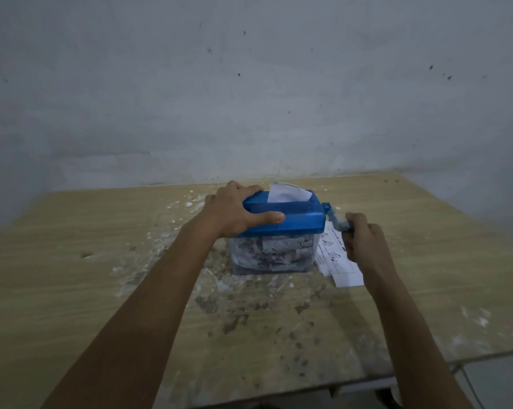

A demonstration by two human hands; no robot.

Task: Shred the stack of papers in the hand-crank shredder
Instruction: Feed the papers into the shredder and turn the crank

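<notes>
A small hand-crank shredder (296, 216) with a blue lid stands on the wooden table (101, 261). Its clear bin (273, 256) is packed with paper shreds. A white sheet (284, 193) sticks up from the lid's slot. My left hand (237, 211) grips the lid's left end, thumb along its front. My right hand (362, 242) holds the blue crank (333, 217) at the shredder's right side; the crank is blurred. A stack of printed papers (336, 265) lies on the table right of the bin, partly under my right hand.
A stained grey wall (249, 84) rises directly behind the table. The tabletop carries white splatters and dark scuffed patches around and in front of the shredder. The table's front right edge (455, 361) runs close to my right forearm.
</notes>
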